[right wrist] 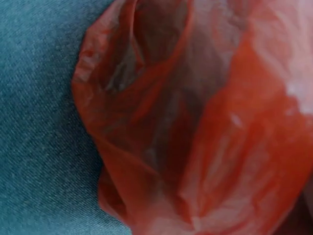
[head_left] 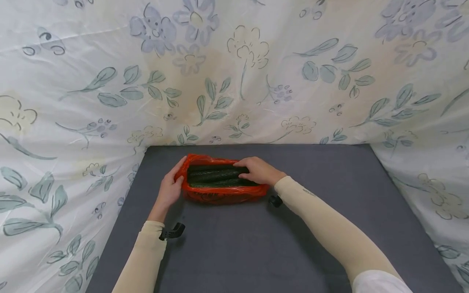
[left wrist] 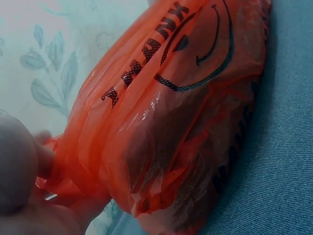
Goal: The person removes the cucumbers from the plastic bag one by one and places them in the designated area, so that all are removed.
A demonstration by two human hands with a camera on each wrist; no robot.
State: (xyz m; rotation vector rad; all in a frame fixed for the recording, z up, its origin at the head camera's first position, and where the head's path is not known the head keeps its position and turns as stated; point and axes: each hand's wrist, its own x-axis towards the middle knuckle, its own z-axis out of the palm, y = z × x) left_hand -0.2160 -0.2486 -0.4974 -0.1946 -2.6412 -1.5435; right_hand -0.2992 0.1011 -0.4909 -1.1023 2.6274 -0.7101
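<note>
A red-orange plastic bag (head_left: 223, 197) lies on its side on the dark table, its mouth spread wide and facing up. Several long dark green cucumbers (head_left: 212, 176) lie side by side in it. My left hand (head_left: 170, 188) grips the bag's left end, with the thin plastic bunched between thumb and fingers. In the left wrist view the bag (left wrist: 161, 112) shows black lettering and a smiling face. My right hand (head_left: 259, 171) reaches into the right end of the opening, thumb and fingers around a cucumber there. Only crumpled bag plastic (right wrist: 195, 137) fills most of the right wrist view.
The dark grey table (head_left: 249, 244) extends around the bag. A flower-printed cloth (head_left: 249, 81) hangs behind the table and along both sides. Black camera mounts (head_left: 173, 231) sit at both wrists.
</note>
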